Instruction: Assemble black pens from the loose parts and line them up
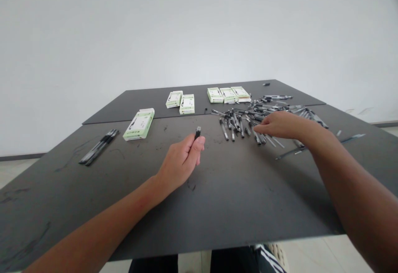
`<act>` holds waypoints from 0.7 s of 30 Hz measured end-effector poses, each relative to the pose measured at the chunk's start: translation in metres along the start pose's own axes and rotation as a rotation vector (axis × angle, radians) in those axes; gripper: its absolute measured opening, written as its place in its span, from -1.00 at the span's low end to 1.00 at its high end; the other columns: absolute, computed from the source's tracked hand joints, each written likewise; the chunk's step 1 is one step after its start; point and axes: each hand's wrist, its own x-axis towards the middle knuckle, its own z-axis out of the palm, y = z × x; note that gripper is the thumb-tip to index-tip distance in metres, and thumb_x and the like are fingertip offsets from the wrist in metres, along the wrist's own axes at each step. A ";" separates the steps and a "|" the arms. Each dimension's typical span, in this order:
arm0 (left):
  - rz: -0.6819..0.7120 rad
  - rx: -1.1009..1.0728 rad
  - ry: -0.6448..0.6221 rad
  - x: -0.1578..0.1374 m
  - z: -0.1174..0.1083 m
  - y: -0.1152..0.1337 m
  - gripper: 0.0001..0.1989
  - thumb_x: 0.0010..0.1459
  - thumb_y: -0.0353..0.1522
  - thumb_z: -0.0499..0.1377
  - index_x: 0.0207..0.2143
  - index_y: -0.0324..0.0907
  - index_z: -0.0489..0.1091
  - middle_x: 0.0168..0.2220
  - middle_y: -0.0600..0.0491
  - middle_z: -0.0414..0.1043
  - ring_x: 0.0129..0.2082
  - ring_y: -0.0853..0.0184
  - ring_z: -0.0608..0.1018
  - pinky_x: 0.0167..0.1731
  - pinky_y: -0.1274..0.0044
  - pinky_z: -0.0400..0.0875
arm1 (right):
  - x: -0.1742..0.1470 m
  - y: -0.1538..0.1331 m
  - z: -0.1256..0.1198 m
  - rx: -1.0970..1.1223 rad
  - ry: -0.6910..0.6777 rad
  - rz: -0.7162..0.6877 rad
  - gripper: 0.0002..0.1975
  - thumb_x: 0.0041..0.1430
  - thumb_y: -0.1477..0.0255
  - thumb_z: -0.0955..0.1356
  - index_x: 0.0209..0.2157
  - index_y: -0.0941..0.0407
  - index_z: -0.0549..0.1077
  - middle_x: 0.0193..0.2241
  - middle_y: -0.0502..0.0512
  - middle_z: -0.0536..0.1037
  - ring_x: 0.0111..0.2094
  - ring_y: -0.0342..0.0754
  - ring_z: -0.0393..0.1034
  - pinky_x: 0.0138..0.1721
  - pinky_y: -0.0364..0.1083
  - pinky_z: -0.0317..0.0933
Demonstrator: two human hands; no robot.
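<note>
My left hand is closed in a fist above the middle of the table. A pen barrel sticks up from it, showing a black grip and a clear end; the rest is hidden in the palm. My right hand reaches over the near side of a loose pile of pen parts, clear barrels and black caps among them. Its thumb points left, close to the parts, while the other fingers are bent down and mostly hidden, so whether it holds anything does not show.
A few black pens lie together at the left. Beside them is a green and white pen box. Farther back stand two boxes and a row of three more. Thin refills lie right of the pile on the dark table.
</note>
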 end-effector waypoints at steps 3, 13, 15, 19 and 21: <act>-0.027 -0.075 0.019 -0.001 0.002 0.001 -0.54 0.58 -0.10 -0.05 -0.39 -0.10 0.29 -0.61 0.20 0.38 -0.57 0.39 0.50 -0.40 0.50 0.33 | -0.009 0.001 -0.010 0.062 0.107 -0.071 -0.54 0.29 0.06 0.28 -0.50 0.07 0.54 -0.44 0.21 0.62 -0.34 0.17 0.51 -0.26 0.05 0.24; -0.183 -0.718 0.142 0.008 0.010 0.008 -0.58 0.36 -0.02 0.29 -0.27 -0.11 0.25 -0.20 -0.04 0.68 -0.26 0.24 0.74 -0.34 0.51 0.56 | -0.038 -0.093 0.039 0.869 -0.002 -0.506 -0.76 0.32 0.24 0.34 -0.36 0.07 0.48 -0.54 -0.09 0.45 -0.48 -0.13 0.27 -0.40 -0.11 0.09; -0.212 -0.749 0.197 0.009 0.009 0.009 -0.52 0.30 -0.05 0.37 -0.30 -0.08 0.14 -0.13 -0.06 0.70 -0.23 0.21 0.76 -0.34 0.51 0.59 | -0.041 -0.099 0.045 0.880 -0.067 -0.539 -0.80 0.31 0.28 0.35 -0.36 0.08 0.49 -0.54 -0.09 0.49 -0.47 -0.14 0.30 -0.39 -0.13 0.12; -0.230 -0.708 0.298 0.011 0.006 0.008 -0.47 0.24 -0.13 0.44 -0.32 -0.07 0.09 -0.15 -0.04 0.70 -0.20 0.20 0.78 -0.36 0.55 0.58 | -0.041 -0.095 0.045 0.852 -0.025 -0.579 -0.89 0.20 0.39 0.39 -0.40 0.10 0.50 -0.52 -0.10 0.48 -0.47 -0.17 0.27 -0.41 -0.15 0.11; -0.237 -0.702 0.304 0.012 0.005 0.006 -0.47 0.22 -0.15 0.45 -0.33 -0.08 0.09 -0.12 -0.05 0.71 -0.18 0.21 0.78 -0.36 0.56 0.59 | -0.040 -0.092 0.044 0.813 -0.044 -0.596 -0.91 0.17 0.38 0.41 -0.39 0.10 0.52 -0.53 -0.10 0.47 -0.47 -0.17 0.26 -0.42 -0.15 0.09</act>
